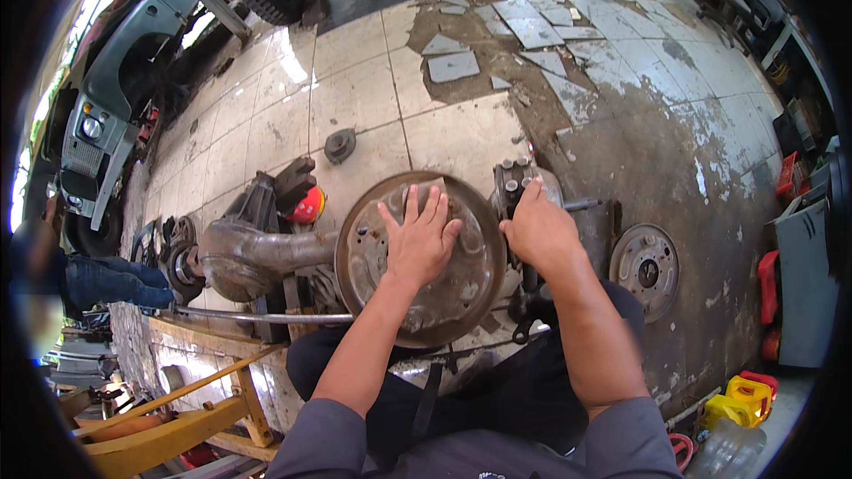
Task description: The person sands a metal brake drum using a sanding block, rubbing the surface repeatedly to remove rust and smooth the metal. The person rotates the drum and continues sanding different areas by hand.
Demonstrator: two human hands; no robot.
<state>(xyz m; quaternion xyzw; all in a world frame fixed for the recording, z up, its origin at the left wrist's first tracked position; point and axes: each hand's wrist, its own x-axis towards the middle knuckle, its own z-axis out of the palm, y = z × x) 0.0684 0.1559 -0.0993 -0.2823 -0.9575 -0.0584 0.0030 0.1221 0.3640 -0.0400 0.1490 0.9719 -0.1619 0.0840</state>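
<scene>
A round, rust-brown brake backing plate stands in front of me at the end of an axle housing. My left hand lies flat on its face with the fingers spread; a pale patch shows under the fingertips. Just right of the plate sits a metal hub with several bolt heads. My right hand is closed against this hub, its index finger reaching along the top and its thumb toward the plate. Whatever lies inside its curled fingers is hidden.
Another backing plate lies on the floor at right. Beyond the axle are a small round metal part and a red-yellow object. A yellow frame stands at lower left, a person's jeans above it. Broken tiles lie farther off.
</scene>
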